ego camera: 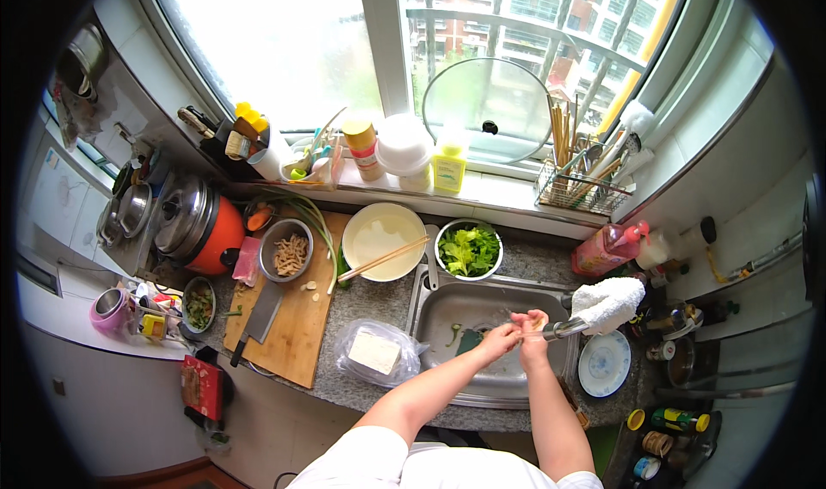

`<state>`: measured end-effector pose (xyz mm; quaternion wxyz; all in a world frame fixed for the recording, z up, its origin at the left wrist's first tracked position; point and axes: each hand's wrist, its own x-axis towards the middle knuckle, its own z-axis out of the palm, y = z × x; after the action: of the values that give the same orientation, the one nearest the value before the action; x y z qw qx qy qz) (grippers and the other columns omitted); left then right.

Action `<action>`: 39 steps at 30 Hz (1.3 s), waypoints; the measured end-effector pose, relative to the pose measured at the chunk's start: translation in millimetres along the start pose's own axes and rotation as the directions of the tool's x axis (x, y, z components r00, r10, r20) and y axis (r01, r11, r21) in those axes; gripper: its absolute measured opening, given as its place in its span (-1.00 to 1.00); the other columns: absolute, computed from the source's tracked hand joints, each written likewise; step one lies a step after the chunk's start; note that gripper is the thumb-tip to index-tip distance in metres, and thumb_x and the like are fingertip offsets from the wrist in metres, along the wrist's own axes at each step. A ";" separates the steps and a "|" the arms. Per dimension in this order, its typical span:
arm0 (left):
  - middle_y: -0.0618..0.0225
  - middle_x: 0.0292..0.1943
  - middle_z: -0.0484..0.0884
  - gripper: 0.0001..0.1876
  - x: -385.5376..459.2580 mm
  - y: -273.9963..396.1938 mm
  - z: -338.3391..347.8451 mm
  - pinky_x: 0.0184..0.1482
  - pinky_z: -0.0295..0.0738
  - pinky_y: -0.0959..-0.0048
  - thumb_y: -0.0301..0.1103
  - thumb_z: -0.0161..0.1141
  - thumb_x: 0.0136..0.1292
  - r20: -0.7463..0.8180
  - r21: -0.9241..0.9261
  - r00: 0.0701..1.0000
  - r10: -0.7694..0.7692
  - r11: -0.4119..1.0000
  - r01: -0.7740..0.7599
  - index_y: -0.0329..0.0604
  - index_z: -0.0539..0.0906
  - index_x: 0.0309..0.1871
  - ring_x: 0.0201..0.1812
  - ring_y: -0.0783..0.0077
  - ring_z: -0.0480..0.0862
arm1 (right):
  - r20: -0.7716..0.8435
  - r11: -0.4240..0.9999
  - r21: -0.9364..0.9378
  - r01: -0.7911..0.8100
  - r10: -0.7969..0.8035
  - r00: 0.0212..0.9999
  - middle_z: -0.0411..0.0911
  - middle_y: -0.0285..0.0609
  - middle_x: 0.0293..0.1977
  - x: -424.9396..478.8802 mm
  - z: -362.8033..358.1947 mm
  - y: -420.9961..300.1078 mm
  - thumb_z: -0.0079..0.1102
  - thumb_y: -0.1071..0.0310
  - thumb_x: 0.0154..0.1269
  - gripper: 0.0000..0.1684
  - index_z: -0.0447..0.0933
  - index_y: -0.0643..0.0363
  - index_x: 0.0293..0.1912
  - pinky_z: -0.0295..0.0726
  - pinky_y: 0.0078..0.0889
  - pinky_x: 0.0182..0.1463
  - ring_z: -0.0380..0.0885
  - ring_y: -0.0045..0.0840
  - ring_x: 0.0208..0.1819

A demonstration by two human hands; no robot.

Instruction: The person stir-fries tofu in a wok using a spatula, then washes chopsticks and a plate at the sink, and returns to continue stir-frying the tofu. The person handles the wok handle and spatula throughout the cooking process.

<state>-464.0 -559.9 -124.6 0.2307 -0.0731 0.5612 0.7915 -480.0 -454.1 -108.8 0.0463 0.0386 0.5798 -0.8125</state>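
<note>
Both of my hands meet under the faucet [564, 328], over the stainless steel sink [445, 308]. My left hand [500, 342] reaches in from the left, its fingertips touching or nearly touching my right hand [534, 337]. The right hand is raised close beside the spout, fingers bent. A small yellowish patch shows at its fingers, but whether it is a held object is too unclear to say. Down in the basin lie a dark green piece [470, 341] and a small green scrap [455, 334] near the drain. White cloth [608, 305] wraps the faucet's upper part.
Left of the sink, bagged tofu [374, 352] rests on the counter. A cleaver [263, 313] and a bowl of shredded food [292, 255] occupy the cutting board [297, 340]. Behind stand a bowl of leafy greens [470, 249] and a pale bowl [381, 237] with chopsticks. A plate [604, 364] sits right.
</note>
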 end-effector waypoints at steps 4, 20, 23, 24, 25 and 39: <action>0.51 -0.62 0.40 -0.77 -2.1 0.4 -3.1 -0.61 0.18 0.59 -0.20 -0.07 0.38 -0.038 -0.034 0.998 -0.054 0.998 0.052 -0.08 0.54 -0.30 -0.63 0.65 0.31 | -0.019 0.994 -0.050 0.099 -0.100 0.995 0.51 -0.01 -0.19 -7.6 23.4 -4.9 -0.04 0.29 0.41 -0.40 -0.08 0.04 0.30 0.52 -0.37 0.00 0.56 -0.40 -0.15; 0.15 -0.15 0.62 -0.69 -17.7 0.5 -22.9 -0.07 0.45 0.31 -0.14 -0.09 0.38 0.001 0.675 0.931 0.364 0.687 -0.269 -0.12 0.54 -0.05 -0.09 0.08 0.59 | -0.151 0.855 -0.431 -0.288 0.246 0.957 0.52 -0.21 -0.48 -14.3 4.4 -34.5 -0.08 0.42 0.39 -0.87 0.42 0.28 -0.20 0.54 -0.58 -0.48 0.50 -0.65 -0.55; 0.11 -0.21 0.63 -0.66 -16.3 -12.2 -26.0 -0.07 0.45 0.32 -0.13 -0.13 0.40 -0.008 0.762 0.889 0.457 0.579 -0.290 -0.17 0.56 -0.09 -0.12 0.09 0.61 | -0.038 0.889 -0.448 -0.092 0.084 0.996 0.54 -0.17 -0.44 -21.8 10.5 -27.6 -0.04 0.49 0.35 -0.87 0.45 0.31 -0.16 0.63 -0.55 -0.36 0.58 -0.59 -0.46; 0.11 -0.23 0.64 -0.65 -17.1 -10.6 -21.9 -0.09 0.45 0.32 -0.13 -0.14 0.40 -0.083 0.667 0.908 0.411 0.700 -0.256 -0.18 0.57 -0.12 -0.15 0.11 0.62 | -0.059 0.881 -0.464 -0.090 0.070 0.996 0.56 -0.12 -0.44 -23.0 16.9 -29.7 0.01 0.52 0.32 -0.87 0.49 0.40 -0.22 0.65 -0.54 -0.39 0.61 -0.56 -0.47; 0.10 -0.25 0.64 -0.64 -18.0 -9.5 -15.5 -0.10 0.45 0.32 -0.13 -0.15 0.41 -0.150 0.555 0.924 0.352 0.804 -0.216 -0.19 0.58 -0.14 -0.17 0.12 0.63 | -0.023 0.842 -0.539 -0.034 0.025 0.999 0.57 -0.13 -0.44 -23.6 21.8 -33.2 0.03 0.51 0.31 -0.87 0.50 0.41 -0.23 0.65 -0.54 -0.38 0.60 -0.56 -0.47; 0.33 -0.35 0.58 -0.83 9.7 7.7 13.9 -0.24 0.46 0.50 -0.32 -0.03 0.36 -0.218 0.154 0.936 0.276 0.957 -0.247 -0.20 0.51 -0.17 -0.32 0.51 0.54 | -0.018 0.817 -0.576 0.012 -0.027 0.999 0.54 -0.10 -0.29 -19.7 1.8 -41.8 0.00 0.42 0.33 -0.79 0.55 0.26 -0.12 0.49 -0.40 -0.28 0.50 -0.46 -0.33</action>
<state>-474.0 -546.4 -116.7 0.0586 -0.0774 0.6375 0.7643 -465.5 -441.7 -66.7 0.0400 0.0272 0.7990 -0.5994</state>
